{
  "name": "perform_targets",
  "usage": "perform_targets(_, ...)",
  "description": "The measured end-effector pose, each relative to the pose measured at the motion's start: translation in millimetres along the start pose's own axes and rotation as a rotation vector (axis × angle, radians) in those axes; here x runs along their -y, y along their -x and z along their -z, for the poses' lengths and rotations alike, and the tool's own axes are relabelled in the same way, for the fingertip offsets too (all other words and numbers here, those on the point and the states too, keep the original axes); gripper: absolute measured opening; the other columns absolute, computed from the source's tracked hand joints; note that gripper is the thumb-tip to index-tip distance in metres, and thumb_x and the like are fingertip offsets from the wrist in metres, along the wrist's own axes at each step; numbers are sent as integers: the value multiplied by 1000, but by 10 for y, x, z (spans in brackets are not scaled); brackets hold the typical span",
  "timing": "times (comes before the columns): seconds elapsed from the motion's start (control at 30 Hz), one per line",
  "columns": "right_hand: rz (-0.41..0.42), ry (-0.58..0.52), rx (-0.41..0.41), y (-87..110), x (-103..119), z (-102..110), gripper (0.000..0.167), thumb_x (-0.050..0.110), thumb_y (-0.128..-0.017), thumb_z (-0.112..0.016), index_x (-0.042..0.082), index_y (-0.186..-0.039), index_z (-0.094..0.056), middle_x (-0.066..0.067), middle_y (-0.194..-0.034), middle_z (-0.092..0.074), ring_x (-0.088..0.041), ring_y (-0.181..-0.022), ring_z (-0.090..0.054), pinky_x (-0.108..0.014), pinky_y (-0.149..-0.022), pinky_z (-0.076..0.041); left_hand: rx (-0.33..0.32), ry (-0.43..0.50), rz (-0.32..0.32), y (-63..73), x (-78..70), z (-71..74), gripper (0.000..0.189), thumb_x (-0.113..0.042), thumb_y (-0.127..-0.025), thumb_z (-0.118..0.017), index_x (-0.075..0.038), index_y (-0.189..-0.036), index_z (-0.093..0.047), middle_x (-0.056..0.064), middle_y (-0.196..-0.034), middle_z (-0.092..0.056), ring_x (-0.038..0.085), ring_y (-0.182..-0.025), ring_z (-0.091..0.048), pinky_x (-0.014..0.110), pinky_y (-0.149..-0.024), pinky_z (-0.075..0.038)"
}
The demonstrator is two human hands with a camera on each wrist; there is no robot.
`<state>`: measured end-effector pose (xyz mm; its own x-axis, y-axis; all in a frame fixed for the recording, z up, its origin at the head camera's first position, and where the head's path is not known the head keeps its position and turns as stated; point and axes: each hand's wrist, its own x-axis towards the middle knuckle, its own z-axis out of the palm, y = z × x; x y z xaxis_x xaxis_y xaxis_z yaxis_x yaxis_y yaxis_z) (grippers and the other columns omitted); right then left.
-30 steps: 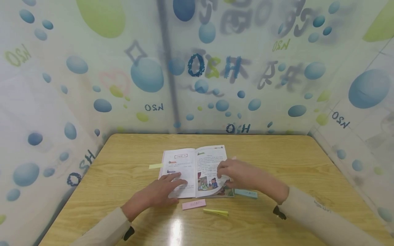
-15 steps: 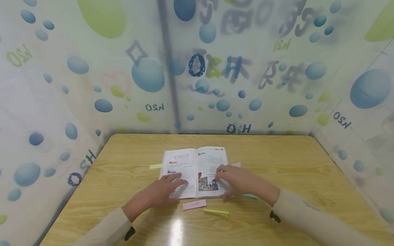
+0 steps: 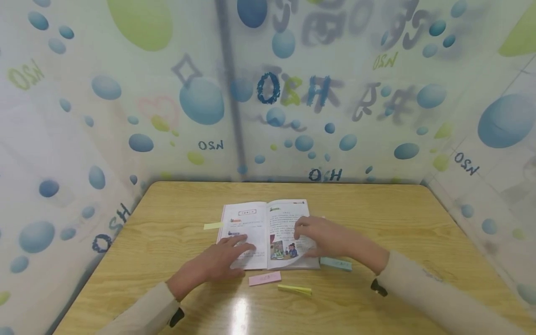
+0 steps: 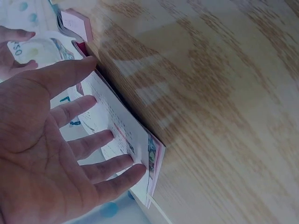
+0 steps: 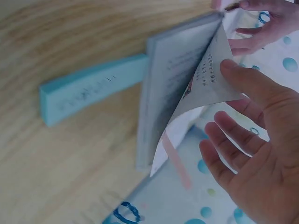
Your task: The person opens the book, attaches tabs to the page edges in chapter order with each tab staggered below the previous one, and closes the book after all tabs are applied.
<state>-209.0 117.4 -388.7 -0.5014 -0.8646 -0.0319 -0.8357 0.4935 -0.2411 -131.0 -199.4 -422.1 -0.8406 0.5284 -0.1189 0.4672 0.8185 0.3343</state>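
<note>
An open book (image 3: 251, 235) lies on the wooden table, with text on both pages and a coloured picture on the right one. My left hand (image 3: 215, 258) rests on the left page, fingers spread and nearly straight. At the right page's lower outer corner, my right hand (image 3: 324, 237) pinches a single page (image 5: 208, 86) between thumb and index finger. That page curls up off the ones below, and the other fingers are loosely bent. A pink paper strip (image 5: 177, 161) sticks out from behind the lifted page. A yellow strip (image 3: 213, 226) juts from the book's left edge.
A pink block (image 3: 264, 278) of sticky notes and a folded yellow strip (image 3: 294, 289) lie in front of the book. Beside its right edge is a light blue block (image 3: 336, 264) with writing. Patterned fabric walls (image 3: 268, 153) surround the table (image 3: 377, 209).
Half a second ago the right page lay almost flat; its lower corner is now raised. My right hand has moved slightly up and right, uncovering the blue block. My left hand stays put.
</note>
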Motion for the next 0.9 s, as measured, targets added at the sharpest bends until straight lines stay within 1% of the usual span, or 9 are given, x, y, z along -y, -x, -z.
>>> perform_targets(0.13, 34, 28, -46, 2, 25, 86, 43, 16, -80, -89, 9, -117, -68, -7, -129, -59, -25, -120, -55, -41, -101, -47, -33, 11, 17, -19, -28, -1, 53, -24, -91, -78, -12, -138, -57, 22, -148, -46, 46, -131, -46, 62, -101, -42)
perform_targets(0.33, 69, 63, -71, -13, 66, 176, 47, 8, -76, -90, 9, -117, -67, -8, -131, -59, -26, -122, -54, -41, -104, -45, -145, -19, 18, -99, -136, -14, 60, -33, -88, -80, -7, -138, -57, 21, -142, -52, 44, -127, -50, 60, -96, -47)
perform_targets(0.5, 81, 67, -71, -29, 113, 220, 47, 12, -78, -90, 10, -118, -67, -9, -132, -59, -26, -122, -55, -41, -103, -46, -192, 3, 48, -206, -345, -16, 73, -44, -85, -82, -8, -142, -52, 19, -143, -52, 44, -128, -49, 62, -93, -48)
perform_targets(0.7, 81, 57, -78, -41, 144, 247, 47, 14, -78, -91, 10, -118, -68, -6, -131, -59, -24, -122, -55, -41, -104, -45, -220, -55, 44, -407, -615, -118, 91, -59, -84, -76, -7, -150, -41, 19, -149, -45, 41, -132, -46, 60, -93, -48)
perform_targets(0.8, 109, 55, -97, -52, 138, 245, 47, 13, -78, -91, 9, -118, -68, -6, -129, -60, -24, -120, -56, -42, -104, -45, -241, -50, 41, -506, -713, -168, 96, -62, -85, -73, -7, -154, -34, 18, -152, -41, 39, -135, -43, 59, -94, -47)
perform_targets(0.9, 149, 58, -120, -74, 135, 240, 46, 13, -78, -90, 9, -119, -68, -6, -127, -60, -23, -120, -56, -41, -104, -45, -270, -32, 42, -597, -772, -199, 98, -59, -87, -73, -8, -157, -28, 18, -155, -37, 39, -136, -41, 59, -95, -45)
